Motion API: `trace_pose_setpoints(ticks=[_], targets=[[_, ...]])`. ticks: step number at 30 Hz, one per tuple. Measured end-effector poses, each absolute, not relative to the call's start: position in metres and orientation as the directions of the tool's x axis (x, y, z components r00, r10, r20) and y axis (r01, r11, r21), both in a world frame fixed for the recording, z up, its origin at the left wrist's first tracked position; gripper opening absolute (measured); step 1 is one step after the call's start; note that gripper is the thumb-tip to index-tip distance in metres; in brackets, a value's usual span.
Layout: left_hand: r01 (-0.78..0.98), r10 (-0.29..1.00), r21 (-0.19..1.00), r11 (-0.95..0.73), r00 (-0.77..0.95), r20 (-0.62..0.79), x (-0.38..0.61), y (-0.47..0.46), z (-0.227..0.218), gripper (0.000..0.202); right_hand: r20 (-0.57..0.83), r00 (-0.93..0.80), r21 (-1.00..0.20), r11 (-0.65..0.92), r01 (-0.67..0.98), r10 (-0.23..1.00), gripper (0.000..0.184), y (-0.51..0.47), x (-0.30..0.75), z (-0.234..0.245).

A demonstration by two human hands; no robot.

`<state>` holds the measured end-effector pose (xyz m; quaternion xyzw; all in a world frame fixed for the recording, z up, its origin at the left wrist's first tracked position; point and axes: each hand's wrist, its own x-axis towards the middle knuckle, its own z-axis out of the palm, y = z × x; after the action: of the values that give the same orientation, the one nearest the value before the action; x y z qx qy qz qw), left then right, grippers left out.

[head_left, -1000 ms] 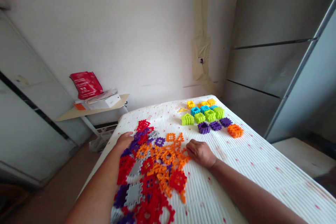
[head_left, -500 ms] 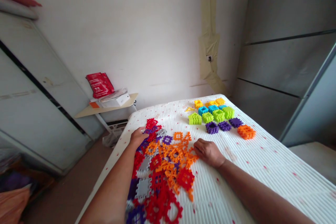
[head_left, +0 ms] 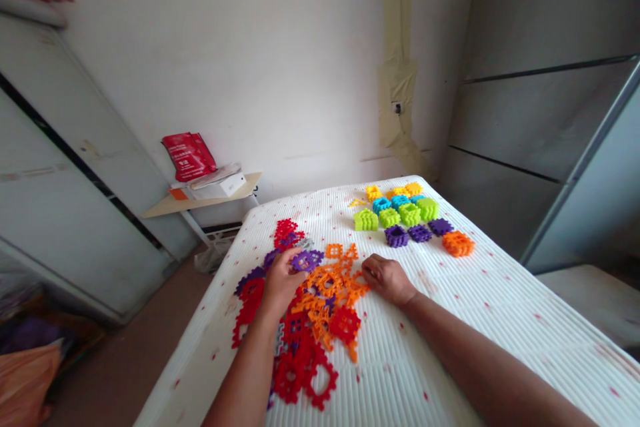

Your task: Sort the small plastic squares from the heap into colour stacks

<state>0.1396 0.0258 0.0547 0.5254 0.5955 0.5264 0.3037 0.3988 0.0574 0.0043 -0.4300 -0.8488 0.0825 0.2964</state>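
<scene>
My left hand (head_left: pixel 283 285) is over the pile, its thumb and fingers closed at the edge of a purple window-patterned interlocking plastic tile (head_left: pixel 309 261). Right of the pile, my right hand (head_left: pixel 388 279) rests on the padded cover with its fingers curled in. Its fingertips meet the edge of the orange interlocking tiles (head_left: pixel 329 285); whatever they hold is hidden. Red interlocking tiles (head_left: pixel 289 377) lie nearer me and along the left side. A few grey tiles show partly beneath my left arm.
Beyond my right hand, stacked tiles stand in colour groups: purple (head_left: pixel 397 236), lime green (head_left: pixel 367 219), blue (head_left: pixel 381 205), yellow (head_left: pixel 373 193) and orange (head_left: pixel 458 243). A small side table (head_left: pixel 165 207) with a red bag (head_left: pixel 188 157) stands at the far left. Grey cabinets flank the bed.
My left hand has moved right and nearer me, from the pile's far left edge to the purple tile. My right hand stays beside the orange tiles. The view has shifted slightly.
</scene>
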Motion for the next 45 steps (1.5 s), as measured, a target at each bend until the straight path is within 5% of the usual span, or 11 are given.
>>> trace_pose_setpoints(ticks=[11,19,45], targets=[[0.108,0.924,0.991,-0.076,-0.365,0.111,0.219,0.000,0.044,0.042,0.555,-0.288,-0.576,0.611,0.544,0.780,0.015,0.047,0.401,0.012],[0.221,0.868,0.959,-0.179,-0.423,0.259,0.216,-0.003,0.035,0.036,0.581,-0.376,-0.523,0.685,0.507,0.722,0.048,0.014,0.367,0.023],[0.069,0.887,0.971,-0.228,-0.397,0.236,0.218,0.000,0.028,0.050,0.696,-0.271,-0.393,0.669,0.631,0.665,0.031,0.035,0.395,0.041]])
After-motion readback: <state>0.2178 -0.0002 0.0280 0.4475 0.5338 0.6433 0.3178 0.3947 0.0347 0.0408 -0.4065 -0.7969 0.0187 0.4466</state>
